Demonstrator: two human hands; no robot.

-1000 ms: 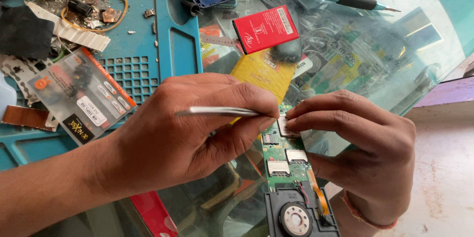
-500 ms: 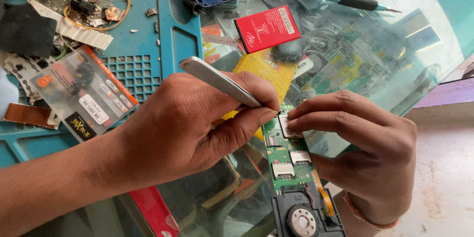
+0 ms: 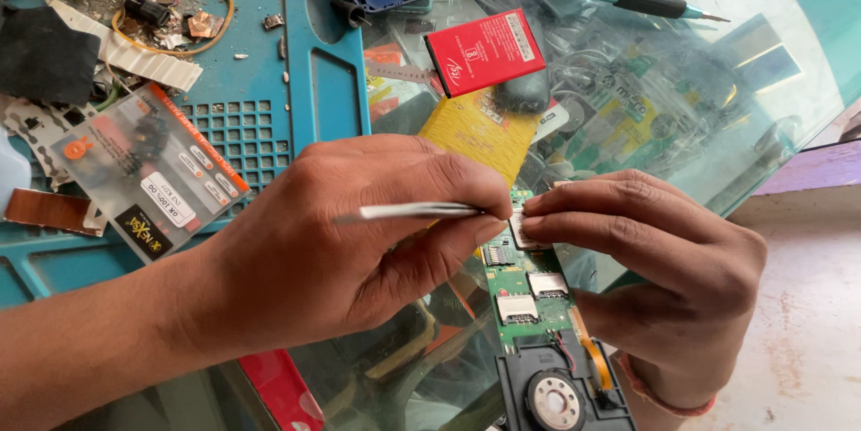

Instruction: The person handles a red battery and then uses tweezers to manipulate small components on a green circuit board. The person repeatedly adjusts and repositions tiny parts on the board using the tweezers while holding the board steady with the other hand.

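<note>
Left hand [image 3: 359, 252]: my fingers pinch the metal tweezers [image 3: 408, 212], tips at the board
Right hand [image 3: 655, 261]: I grip the green circuit board [image 3: 529, 287]

The left hand [image 3: 359, 252] reaches in from the lower left, thumb and forefinger pinched, while the right hand [image 3: 664, 269] curls opposite, fingertips apparently pressed together, nearly touching the left.

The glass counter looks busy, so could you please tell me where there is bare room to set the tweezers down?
Bare glass lies right of the red battery, below the screwdriver. The blue mat's lower left strip is also bare. The pale ledge beside the right hand is free. The mat's top left corner is crowded with scraps, and the left hand covers the middle.
</note>
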